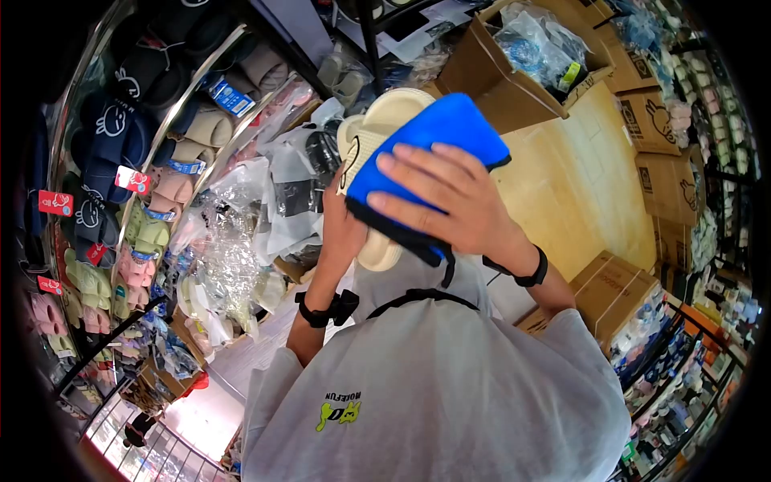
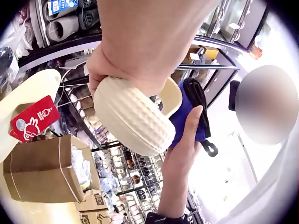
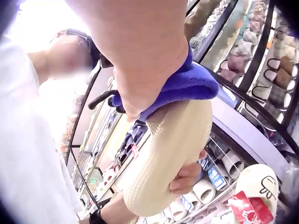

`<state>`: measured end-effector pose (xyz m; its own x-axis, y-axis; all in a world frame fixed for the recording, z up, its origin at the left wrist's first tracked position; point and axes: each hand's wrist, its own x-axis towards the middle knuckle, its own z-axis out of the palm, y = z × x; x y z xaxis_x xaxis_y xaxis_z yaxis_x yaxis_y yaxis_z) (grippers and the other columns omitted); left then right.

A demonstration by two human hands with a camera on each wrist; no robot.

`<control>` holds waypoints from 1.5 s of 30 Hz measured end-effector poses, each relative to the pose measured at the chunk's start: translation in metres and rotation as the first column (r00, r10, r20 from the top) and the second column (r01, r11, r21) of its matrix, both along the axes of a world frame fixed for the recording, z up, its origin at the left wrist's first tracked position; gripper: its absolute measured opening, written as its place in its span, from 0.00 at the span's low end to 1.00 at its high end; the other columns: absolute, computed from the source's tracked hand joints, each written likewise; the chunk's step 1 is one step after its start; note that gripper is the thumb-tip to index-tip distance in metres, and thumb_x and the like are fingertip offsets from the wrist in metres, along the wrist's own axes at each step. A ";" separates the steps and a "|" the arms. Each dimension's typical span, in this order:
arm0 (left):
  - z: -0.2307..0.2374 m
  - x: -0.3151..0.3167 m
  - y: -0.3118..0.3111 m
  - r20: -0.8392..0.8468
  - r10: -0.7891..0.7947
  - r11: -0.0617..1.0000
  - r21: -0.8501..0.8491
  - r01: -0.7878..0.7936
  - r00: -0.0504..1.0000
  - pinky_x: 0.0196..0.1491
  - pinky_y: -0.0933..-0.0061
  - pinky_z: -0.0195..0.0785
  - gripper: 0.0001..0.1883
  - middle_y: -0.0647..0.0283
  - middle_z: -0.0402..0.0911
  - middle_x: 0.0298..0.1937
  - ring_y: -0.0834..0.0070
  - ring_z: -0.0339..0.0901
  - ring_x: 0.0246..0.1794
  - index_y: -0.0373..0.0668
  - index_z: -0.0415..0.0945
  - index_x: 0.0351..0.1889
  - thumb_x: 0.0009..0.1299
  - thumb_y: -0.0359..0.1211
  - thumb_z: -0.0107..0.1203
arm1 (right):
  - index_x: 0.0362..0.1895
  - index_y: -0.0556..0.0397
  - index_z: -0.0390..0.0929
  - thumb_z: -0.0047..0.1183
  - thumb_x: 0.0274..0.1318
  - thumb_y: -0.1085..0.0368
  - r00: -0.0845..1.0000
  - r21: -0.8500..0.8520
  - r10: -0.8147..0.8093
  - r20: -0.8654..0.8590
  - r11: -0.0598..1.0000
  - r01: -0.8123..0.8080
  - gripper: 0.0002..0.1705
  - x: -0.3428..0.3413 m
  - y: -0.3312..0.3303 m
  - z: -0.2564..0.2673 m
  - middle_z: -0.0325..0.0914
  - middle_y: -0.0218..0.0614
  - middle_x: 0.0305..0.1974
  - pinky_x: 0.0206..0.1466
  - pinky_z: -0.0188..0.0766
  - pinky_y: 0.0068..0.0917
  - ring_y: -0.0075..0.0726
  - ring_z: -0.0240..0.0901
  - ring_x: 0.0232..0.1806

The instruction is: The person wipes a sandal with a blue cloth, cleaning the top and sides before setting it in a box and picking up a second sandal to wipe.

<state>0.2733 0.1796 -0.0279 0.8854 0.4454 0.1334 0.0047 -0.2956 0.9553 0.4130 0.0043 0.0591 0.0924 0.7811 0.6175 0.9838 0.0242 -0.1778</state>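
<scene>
Slipper [image 2: 133, 116], cream-coloured, is held up in front of the person's chest, gripped by the left hand [image 1: 341, 229] with its fingers curled round it. The right hand [image 1: 450, 197], fingers straight and slightly spread, presses a blue cloth [image 1: 474, 120] with black edging against the slipper. Another cream slipper [image 2: 46, 84] bearing a red tag [image 2: 35, 119] is near the held one. Many slippers [image 1: 108, 149] fill a display at the left; an open cardboard box [image 1: 498, 80] stands beyond the hands.
</scene>
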 end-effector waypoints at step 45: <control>-0.017 0.229 -0.035 0.082 0.164 0.922 -0.368 -0.123 0.983 0.59 0.67 0.76 0.25 0.51 0.87 0.53 0.71 0.83 0.55 0.33 0.68 0.77 0.81 0.22 0.44 | 0.72 0.36 0.81 0.65 0.51 0.65 0.973 -0.156 0.164 -0.163 0.969 -0.189 0.39 0.235 0.016 0.003 0.74 0.40 0.77 0.78 0.63 0.57 0.53 0.70 0.77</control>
